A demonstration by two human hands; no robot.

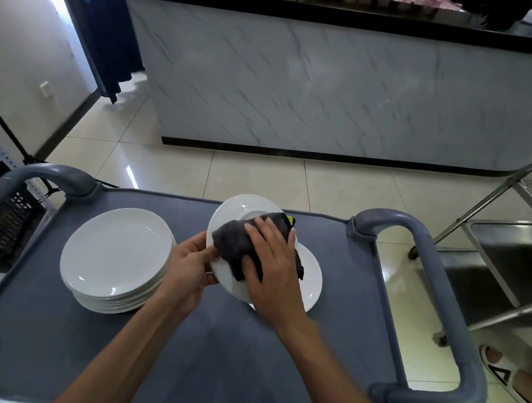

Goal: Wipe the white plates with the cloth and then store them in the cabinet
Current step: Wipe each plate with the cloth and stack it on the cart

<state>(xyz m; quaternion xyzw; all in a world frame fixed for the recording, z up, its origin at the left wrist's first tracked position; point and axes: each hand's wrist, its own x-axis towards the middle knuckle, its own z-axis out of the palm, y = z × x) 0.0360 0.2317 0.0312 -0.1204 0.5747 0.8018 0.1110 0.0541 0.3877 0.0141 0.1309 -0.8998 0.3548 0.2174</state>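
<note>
So, left to right: stack of round white ceramic plates (116, 255) lying flat on the grey plastic cart top (207, 353), well left of the left fingers. Left hand (188, 270) grips the near-left rim of a tilted white plate (240, 208), thumb on its face, other fingers curled behind. Plate face tips toward the camera, far edge raised. Right hand (269, 261) presses a crumpled dark grey cloth (236, 247) onto that face, fingers spread and lightly bent over it; cloth's long axis runs near-left to far-right. Another flat white plate (310, 279) sits under the right fingers, on the cart.
</note>
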